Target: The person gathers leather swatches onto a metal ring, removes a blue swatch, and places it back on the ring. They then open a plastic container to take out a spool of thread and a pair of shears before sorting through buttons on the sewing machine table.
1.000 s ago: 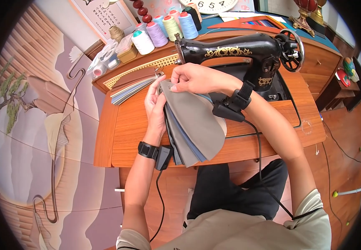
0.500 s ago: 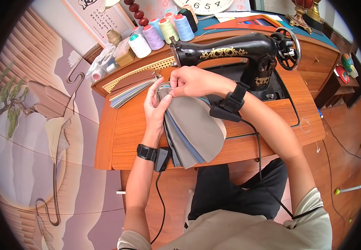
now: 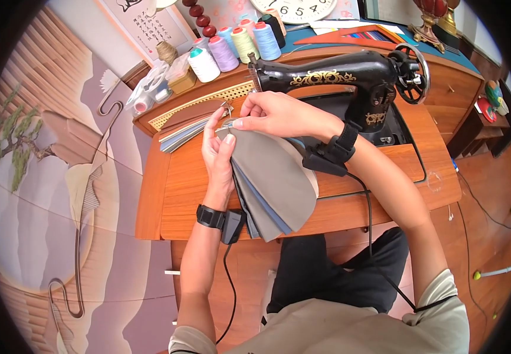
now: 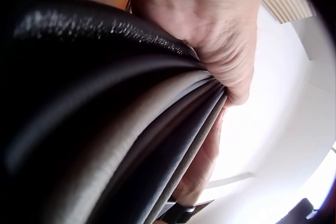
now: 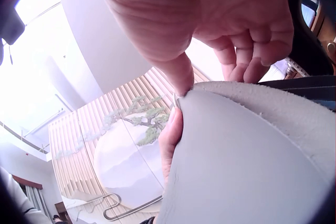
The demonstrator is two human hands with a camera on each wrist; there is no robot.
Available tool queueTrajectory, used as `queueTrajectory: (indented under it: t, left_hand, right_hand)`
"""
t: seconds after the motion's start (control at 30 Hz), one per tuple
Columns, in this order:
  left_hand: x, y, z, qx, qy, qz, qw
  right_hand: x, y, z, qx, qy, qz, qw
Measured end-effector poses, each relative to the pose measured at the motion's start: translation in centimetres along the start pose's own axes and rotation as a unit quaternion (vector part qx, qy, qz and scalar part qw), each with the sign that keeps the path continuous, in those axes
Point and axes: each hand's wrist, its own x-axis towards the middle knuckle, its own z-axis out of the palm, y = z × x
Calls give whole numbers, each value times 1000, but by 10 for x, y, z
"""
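A stack of leather swatches [image 3: 273, 177], grey on top with blue and darker layers beneath, fans downward over the table's front edge. My left hand [image 3: 217, 153] grips its narrow top end, thumb on the grey face. At that same end my right hand [image 3: 279, 115] pinches with thumb and forefinger beside a thin metal ring [image 3: 227, 123]. In the left wrist view the layered swatches [image 4: 131, 129] spread out from the left hand [image 4: 210, 29]. The right wrist view shows the right hand's thumb at the tip of the pale swatch [image 5: 236, 155], its other fingers curled behind.
A second bundle of swatches [image 3: 186, 135] lies on the wooden table [image 3: 178, 194] beyond my left hand. Behind my right hand stands a black sewing machine [image 3: 326, 68]. Thread cones [image 3: 224, 54], a clock [image 3: 296, 7] and an orange set square [image 3: 355, 35] are at the back.
My right thumb has shifted left from the grey face to the ring end of the swatches. The left thumb now shows pressed on the front swatch; the stack hangs in nearly the same place.
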Motion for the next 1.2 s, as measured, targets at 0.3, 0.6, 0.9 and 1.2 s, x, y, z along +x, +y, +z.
queueTrajectory:
  t: [0.3,0.6,0.9,1.2]
  left_hand:
    - [2,-1,-4,-43,-24,8,999]
    - [0,5,3,-12,-31,-2,999]
    - [0,2,0,-14,-18,-5,1000]
    - [1,2,4,-52,-17,10,998]
  right_hand:
    - [1,-3,6,-66,-151,85,983]
    - [2,6,19,167,-61,-8,984]
    - [3,-3,13,128,-100,-107,981]
    - [8,12,3,137,-94,-189,968]
